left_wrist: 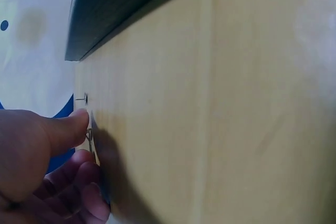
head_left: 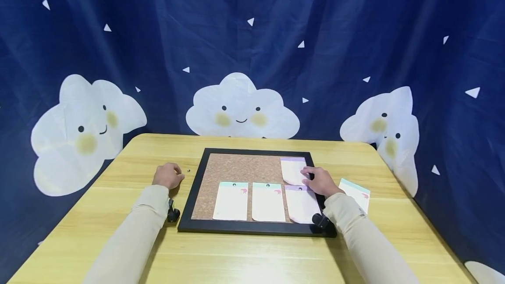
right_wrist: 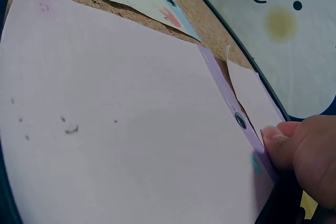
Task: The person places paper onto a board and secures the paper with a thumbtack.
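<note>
My left hand (head_left: 168,175) is on the table left of the black-framed cork board (head_left: 244,168). In the left wrist view its thumb and bent fingers straddle a small metal thumbtack (left_wrist: 89,136); whether they touch it I cannot tell. A second thumbtack (left_wrist: 84,98) lies just beyond the thumb. My right hand (head_left: 321,182) pinches the right edge of a purple-topped note sheet (head_left: 293,171) at the board's upper right corner. Below that sheet, another purple-topped note (head_left: 303,205) is fixed with a thumbtack (right_wrist: 240,120). The right hand's other fingers are partly hidden.
Two green-topped notes (head_left: 230,200) (head_left: 268,202) are tacked along the lower part of the board. Another green-topped note (head_left: 356,192) lies on the wooden table (head_left: 252,257), partly under the right sleeve. A blue curtain (head_left: 236,34) with clouds hangs behind.
</note>
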Tool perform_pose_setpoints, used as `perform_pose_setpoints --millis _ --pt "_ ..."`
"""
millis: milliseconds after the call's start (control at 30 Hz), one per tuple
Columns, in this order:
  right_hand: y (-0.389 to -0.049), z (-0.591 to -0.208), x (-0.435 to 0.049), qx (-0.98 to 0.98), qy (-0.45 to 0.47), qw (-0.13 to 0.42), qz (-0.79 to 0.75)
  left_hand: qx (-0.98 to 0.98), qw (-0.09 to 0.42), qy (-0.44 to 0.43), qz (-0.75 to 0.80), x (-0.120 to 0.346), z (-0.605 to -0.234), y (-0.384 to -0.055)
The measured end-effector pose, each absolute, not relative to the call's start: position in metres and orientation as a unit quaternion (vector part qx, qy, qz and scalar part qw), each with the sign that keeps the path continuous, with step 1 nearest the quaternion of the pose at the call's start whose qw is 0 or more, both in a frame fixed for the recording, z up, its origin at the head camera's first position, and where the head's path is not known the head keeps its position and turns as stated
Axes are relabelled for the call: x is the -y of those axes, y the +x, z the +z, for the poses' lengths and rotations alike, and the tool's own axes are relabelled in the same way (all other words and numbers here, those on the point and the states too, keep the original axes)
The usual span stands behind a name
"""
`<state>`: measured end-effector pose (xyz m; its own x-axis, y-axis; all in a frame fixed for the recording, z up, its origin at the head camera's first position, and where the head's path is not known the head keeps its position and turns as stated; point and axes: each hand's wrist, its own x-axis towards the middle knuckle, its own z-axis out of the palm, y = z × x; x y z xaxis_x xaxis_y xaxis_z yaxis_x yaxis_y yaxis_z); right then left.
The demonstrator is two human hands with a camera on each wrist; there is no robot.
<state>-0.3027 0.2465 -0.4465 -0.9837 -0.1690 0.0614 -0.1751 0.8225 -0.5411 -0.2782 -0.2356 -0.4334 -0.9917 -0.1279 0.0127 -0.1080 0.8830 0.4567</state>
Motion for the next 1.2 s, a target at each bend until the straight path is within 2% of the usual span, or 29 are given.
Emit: perform_pose_setpoints --millis 333,600,867,1200 --pt "-0.305 -0.446 -0.246 0.956 0.074 -0.003 0.285 0.971 0.029 0.059 -0.230 0.233 -0.431 -0.281" --pt "-0.306 -0.445 -0.248 0.954 0.086 0.009 0.287 0.966 0.012 0.059 -0.251 0.226 -0.426 -0.285" --pt "-0.305 -0.444 -0.249 0.955 0.081 0.005 0.287 0.952 0.037 0.034 -0.301 0.212 -0.410 -0.299" --pt "-0.302 -0.443 -0.246 0.956 0.088 -0.001 0.280 0.886 -0.020 0.047 -0.460 0.167 -0.397 -0.309"
